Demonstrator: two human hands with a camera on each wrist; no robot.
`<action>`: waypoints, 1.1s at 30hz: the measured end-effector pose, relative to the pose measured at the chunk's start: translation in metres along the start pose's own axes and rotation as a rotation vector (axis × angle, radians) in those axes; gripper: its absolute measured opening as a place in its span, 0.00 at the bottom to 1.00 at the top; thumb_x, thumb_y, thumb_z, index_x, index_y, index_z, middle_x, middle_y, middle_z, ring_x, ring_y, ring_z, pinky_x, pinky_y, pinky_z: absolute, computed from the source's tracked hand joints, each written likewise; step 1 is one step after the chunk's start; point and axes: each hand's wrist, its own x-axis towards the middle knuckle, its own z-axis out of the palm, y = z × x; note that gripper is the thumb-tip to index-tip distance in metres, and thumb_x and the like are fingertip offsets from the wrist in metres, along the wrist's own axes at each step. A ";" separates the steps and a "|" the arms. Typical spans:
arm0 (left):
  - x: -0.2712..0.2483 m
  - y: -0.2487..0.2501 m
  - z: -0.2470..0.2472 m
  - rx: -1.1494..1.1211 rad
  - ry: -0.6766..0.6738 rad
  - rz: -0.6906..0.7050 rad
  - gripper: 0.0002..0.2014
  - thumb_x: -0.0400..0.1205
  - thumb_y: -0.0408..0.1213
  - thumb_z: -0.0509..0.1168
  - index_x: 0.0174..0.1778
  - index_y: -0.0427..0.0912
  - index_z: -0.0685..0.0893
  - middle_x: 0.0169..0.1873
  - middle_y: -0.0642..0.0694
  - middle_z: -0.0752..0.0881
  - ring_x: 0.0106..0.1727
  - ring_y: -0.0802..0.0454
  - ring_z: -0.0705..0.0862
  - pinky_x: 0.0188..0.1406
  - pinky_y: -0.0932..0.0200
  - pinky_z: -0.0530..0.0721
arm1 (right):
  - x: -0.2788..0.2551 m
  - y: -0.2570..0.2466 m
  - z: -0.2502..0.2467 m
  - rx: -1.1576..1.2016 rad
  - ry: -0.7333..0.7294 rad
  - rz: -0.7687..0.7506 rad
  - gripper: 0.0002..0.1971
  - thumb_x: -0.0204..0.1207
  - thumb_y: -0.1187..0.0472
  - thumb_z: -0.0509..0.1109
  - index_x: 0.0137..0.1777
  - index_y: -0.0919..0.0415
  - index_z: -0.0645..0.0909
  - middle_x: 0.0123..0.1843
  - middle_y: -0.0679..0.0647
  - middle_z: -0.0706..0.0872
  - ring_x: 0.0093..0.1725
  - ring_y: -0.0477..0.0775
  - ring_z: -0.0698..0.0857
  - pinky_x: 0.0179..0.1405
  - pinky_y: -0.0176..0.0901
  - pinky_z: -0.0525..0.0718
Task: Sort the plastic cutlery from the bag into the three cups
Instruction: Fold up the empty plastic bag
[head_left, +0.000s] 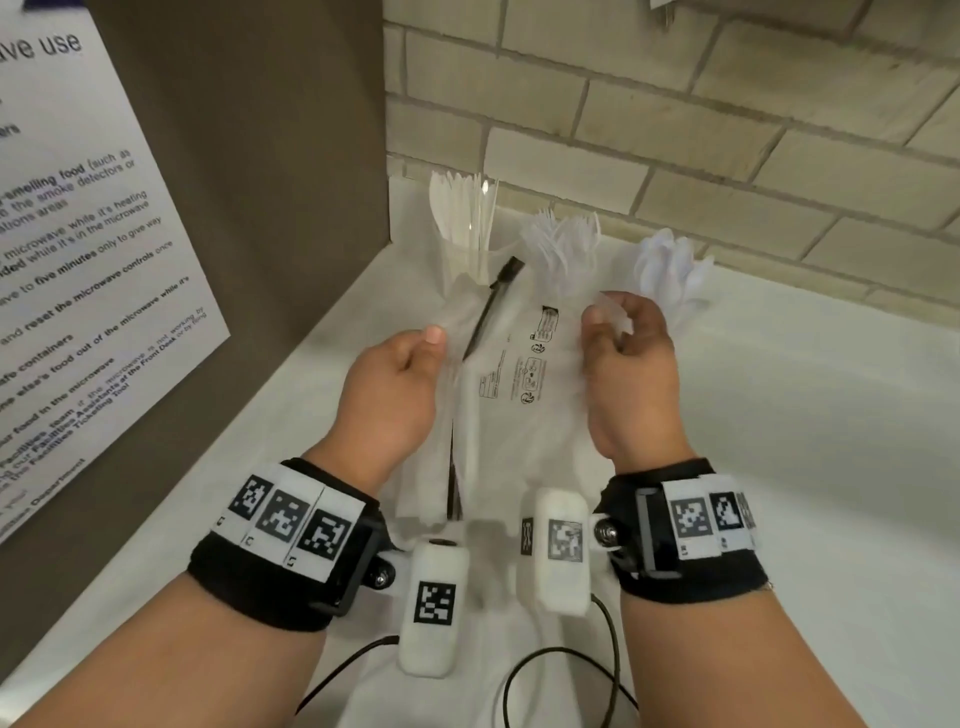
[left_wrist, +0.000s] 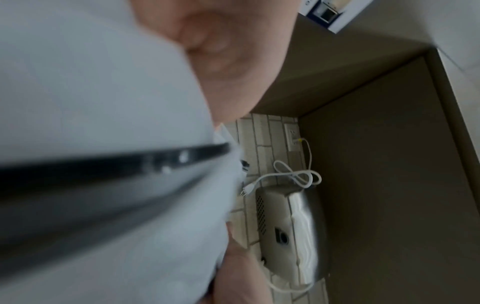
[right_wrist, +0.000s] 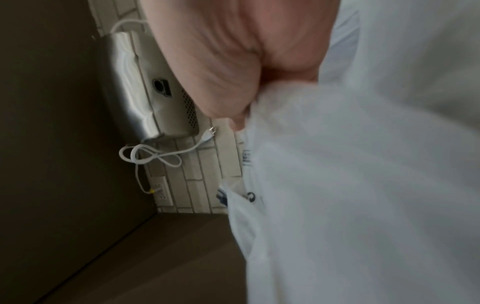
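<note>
Both wrists sit low and near, and just beyond them the clear bag (head_left: 509, 374) hangs stretched between the two hands above the white worktop (head_left: 805, 415). Its long axis runs near to far, mouth end toward the cups, the black zip strip (head_left: 491, 306) slanting up its left side. Left hand (head_left: 395, 384) pinches the bag's left edge — thumb curled over the film beside the strip. Right hand (head_left: 623, 364) grips the right edge, fingers bunched on crumpled plastic; the right wrist view shows that film gathered under the curled fingers. Whether any cutlery is left inside cannot be told; the film looks flat and pale.

Straight ahead on the far side, against the brick wall, stand the three cups in a row: knives cup (head_left: 467, 234) on the left, forks cup (head_left: 563, 249) in the middle, spoons cup (head_left: 670, 275) on the right — all already bristling with white pieces. The right hand is nearest the spoons cup, the left nearest the knives. By the look of it the sorting is near its end.
</note>
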 end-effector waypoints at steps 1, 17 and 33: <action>0.000 0.001 0.000 -0.041 0.026 -0.026 0.26 0.86 0.53 0.54 0.47 0.29 0.81 0.38 0.35 0.83 0.40 0.48 0.79 0.49 0.43 0.81 | 0.000 -0.003 -0.002 0.003 0.031 -0.015 0.04 0.82 0.58 0.66 0.50 0.47 0.74 0.34 0.50 0.81 0.31 0.49 0.77 0.30 0.38 0.77; -0.001 0.014 -0.008 -0.612 -0.009 -0.292 0.15 0.88 0.38 0.55 0.48 0.41 0.87 0.39 0.49 0.93 0.43 0.55 0.91 0.40 0.63 0.86 | 0.000 0.004 -0.011 0.033 0.051 0.111 0.09 0.85 0.60 0.61 0.55 0.56 0.83 0.39 0.47 0.86 0.40 0.46 0.85 0.37 0.38 0.83; 0.007 -0.010 -0.022 -0.745 0.176 -0.463 0.12 0.85 0.47 0.61 0.59 0.47 0.83 0.53 0.44 0.90 0.52 0.48 0.89 0.49 0.53 0.87 | -0.013 0.014 0.003 0.306 -0.157 0.244 0.22 0.78 0.80 0.56 0.62 0.59 0.82 0.59 0.58 0.88 0.52 0.55 0.90 0.53 0.46 0.89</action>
